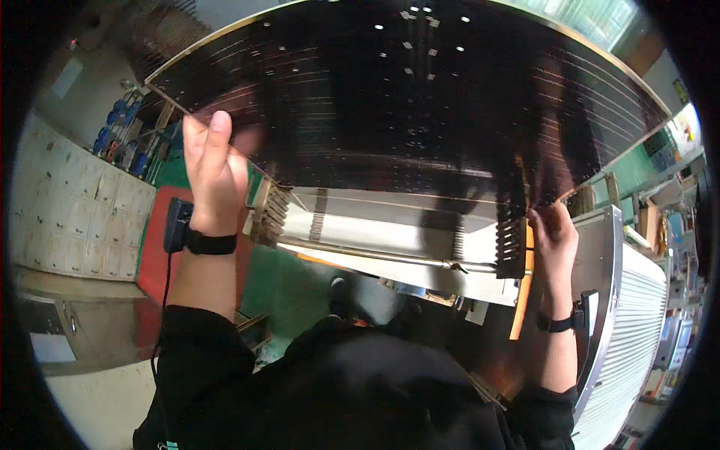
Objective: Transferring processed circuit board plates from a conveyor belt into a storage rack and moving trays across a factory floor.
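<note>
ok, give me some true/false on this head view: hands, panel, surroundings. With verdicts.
1. The left hand grips the dark panel by its edge. True.
2. The right hand is well away from the panel. False: it is at the panel's near edge.
3. A black band circles the left wrist. True.
4. The pale lockers stand on the picture's right. False: they stand on the left.
5. A slotted rack shows below the panel in the picture. True.
</note>
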`<state>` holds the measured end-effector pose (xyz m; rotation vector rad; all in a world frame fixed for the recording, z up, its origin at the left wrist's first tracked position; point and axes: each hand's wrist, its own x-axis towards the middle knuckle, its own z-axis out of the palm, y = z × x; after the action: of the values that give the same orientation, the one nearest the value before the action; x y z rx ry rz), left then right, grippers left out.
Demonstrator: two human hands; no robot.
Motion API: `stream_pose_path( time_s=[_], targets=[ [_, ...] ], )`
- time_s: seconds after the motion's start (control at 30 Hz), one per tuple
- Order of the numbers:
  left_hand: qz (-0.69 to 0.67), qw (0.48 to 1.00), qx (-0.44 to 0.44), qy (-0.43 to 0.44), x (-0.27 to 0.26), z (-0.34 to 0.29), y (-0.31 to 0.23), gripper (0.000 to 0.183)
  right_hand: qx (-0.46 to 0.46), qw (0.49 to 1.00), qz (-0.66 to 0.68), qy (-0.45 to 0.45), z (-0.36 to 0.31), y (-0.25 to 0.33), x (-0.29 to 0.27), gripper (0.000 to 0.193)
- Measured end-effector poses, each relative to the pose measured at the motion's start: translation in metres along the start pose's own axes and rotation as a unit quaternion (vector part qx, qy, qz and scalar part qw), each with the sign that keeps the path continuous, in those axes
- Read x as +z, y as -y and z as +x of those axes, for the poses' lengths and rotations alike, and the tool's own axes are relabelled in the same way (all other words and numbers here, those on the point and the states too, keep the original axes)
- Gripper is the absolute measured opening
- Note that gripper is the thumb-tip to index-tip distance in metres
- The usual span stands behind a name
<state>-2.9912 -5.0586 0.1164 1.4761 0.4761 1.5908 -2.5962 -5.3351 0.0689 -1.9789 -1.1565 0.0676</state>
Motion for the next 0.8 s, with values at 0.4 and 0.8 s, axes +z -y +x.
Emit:
stream_pose_path(
  time_s=[0.4, 0.8],
  targets=[
    [0.044, 0.999, -0.025, 0.002, -0.016, -0.013, 0.0, 0.037, 0.016, 0.998, -0.005, 0.063, -0.017, 0.018, -0.019, 0.015],
    [-0.028, 0.992, -0.059, 0.106, -0.037, -0.032, 0.011, 0.04, 0.085, 0.987, 0.115, 0.067, -0.01, 0.013, 0.0, 0.013]
  ],
)
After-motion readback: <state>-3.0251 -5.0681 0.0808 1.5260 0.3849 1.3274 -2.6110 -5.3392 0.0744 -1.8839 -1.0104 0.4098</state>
